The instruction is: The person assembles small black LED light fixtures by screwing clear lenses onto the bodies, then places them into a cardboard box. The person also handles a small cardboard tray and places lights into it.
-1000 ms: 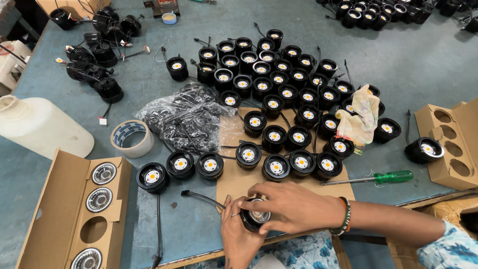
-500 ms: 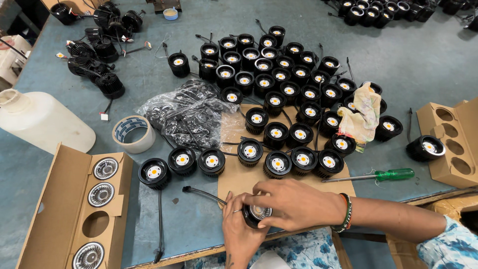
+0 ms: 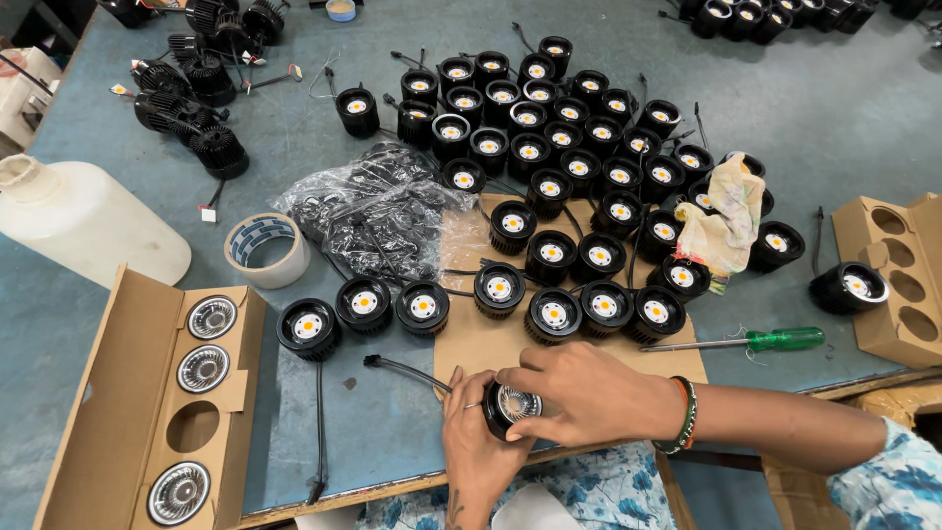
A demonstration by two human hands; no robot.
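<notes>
— Black lamp housing [image 3: 512, 405] at the near table edge [image 3: 392, 451]: left hand [image 3: 478, 447] cups it from below, right hand [image 3: 589, 393] closes over its silvery reflector, probably pressing it in.

— How far along?

— Dozens of black LED housings [image 3: 554, 186] show bare yellow chips, no reflectors. Three reflector-fitted lamps sit in the cardboard tray [image 3: 137, 393]; one hole is empty. Screwdriver [image 3: 756, 342] lies unused.

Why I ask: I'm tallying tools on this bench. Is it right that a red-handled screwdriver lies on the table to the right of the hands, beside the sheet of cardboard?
Not quite. The head view shows the screwdriver with a green handle, not red. The rest holds: it lies on the table to the right of both hands, beside the cardboard sheet.
</notes>
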